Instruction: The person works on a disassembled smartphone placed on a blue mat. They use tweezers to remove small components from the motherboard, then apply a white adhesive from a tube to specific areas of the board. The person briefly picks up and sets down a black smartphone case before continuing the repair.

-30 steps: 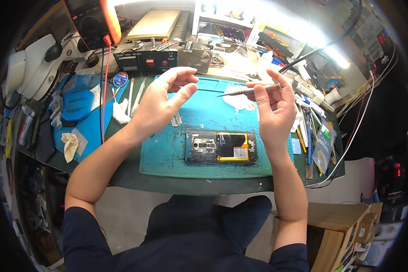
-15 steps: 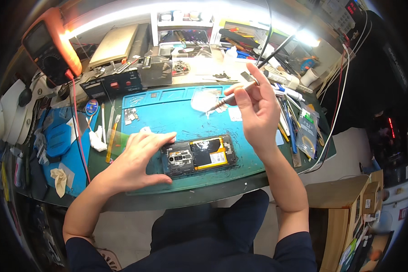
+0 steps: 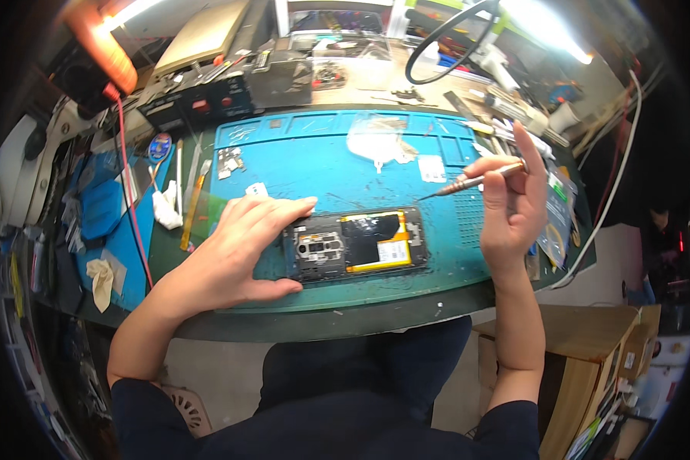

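Note:
An opened smartphone lies on a blue repair mat, its inside facing up. Its camera section is at the left; a black battery with yellow edging fills much of the right part. My left hand straddles the phone's left end, forefinger at the far edge and thumb at the near edge, steadying it. In my right hand is a slim precision screwdriver, held between thumb and fingers. Its thin tip points left, appearing just past the phone's far right corner; whether it touches anything I cannot tell.
Small metal parts and a clear plastic piece lie on the mat's far side. Tweezers, pens and tools crowd the right. An orange multimeter with red and black leads stands at far left. A black cable loop hangs above.
The screwdriver has come down, and its tip has swung toward the phone's right end. My right hand appears farther right and lower. My left hand stays at the phone; the whole view has shifted.

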Demonstrator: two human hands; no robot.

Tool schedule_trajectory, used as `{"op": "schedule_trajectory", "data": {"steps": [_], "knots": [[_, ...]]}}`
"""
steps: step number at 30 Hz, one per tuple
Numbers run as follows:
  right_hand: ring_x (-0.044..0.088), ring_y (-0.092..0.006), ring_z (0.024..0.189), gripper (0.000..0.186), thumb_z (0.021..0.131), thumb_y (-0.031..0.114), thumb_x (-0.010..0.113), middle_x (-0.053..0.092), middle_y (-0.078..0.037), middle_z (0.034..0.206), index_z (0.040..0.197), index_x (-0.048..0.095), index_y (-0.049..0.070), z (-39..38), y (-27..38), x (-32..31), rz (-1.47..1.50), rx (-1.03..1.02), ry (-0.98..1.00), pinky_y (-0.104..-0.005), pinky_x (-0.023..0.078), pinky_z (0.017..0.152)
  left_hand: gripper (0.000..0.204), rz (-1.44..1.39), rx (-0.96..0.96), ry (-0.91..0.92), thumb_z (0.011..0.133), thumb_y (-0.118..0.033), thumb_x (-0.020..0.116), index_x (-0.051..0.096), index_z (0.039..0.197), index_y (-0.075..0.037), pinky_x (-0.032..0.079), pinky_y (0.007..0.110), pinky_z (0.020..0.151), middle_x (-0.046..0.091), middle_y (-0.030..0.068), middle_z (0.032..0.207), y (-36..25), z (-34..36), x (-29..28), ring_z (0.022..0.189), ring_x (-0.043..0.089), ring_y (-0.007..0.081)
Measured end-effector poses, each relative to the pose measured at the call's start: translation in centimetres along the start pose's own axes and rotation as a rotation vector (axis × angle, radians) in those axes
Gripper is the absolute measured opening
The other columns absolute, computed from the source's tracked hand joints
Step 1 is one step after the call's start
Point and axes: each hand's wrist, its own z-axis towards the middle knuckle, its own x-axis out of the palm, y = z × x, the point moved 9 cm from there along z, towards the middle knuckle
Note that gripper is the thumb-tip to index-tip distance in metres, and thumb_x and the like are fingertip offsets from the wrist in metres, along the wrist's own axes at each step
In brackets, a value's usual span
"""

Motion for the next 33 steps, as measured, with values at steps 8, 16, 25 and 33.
{"op": "schedule_trajectory", "data": {"steps": [8,16,25,33], "knots": [[0.067,-0.0153,0.083,0.061,0.106,0.017,0.06,0.07,-0.013,0.094,0.154,0.033,-0.008,-0.6,0.1,1.8,0.101,0.022,0.109,-0.0298,0.057,0.079,0.068,0.157,0.023,-0.147,0.078,-0.023,0.086,0.061,0.138,-0.004,0.045,0.047,0.104,0.066,0.0134,0.129,0.7,-0.6,-2.4,0.12,0.059,0.0338],[0.07,-0.0199,0.078,0.066,0.106,0.017,0.06,0.07,-0.018,0.094,0.155,0.025,-0.01,0.6,4.1,7.5,0.205,-0.066,0.372,-0.0329,0.06,0.074,0.033,0.194,0.034,-0.341,0.083,-0.002,0.078,0.071,0.116,-0.002,0.052,0.04,0.084,0.073,0.0112,0.103,1.4,-0.9,-3.7,0.094,0.069,0.0292],[0.07,-0.0211,0.07,0.048,0.096,0.002,0.066,0.073,-0.018,0.09,0.137,0.048,-0.013,1.2,7.7,12.0,0.132,-0.352,0.514,-0.0295,0.055,0.061,0.026,0.178,-0.013,-0.337,0.083,-0.002,0.077,0.073,0.109,-0.005,0.05,0.037,0.076,0.072,0.0074,0.093,1.7,-1.3,-3.2,0.084,0.068,0.0259],[0.072,-0.0227,0.068,0.047,0.092,-0.004,0.069,0.072,-0.015,0.084,0.135,0.054,-0.012,0.1,6.1,12.0,0.186,-0.295,0.432,-0.0317,0.057,0.059,0.021,0.169,-0.016,-0.307,0.08,-0.003,0.079,0.072,0.101,-0.006,0.049,0.037,0.073,0.072,0.0055,0.091,1.3,-1.6,-2.6,0.082,0.067,0.0247]]}}
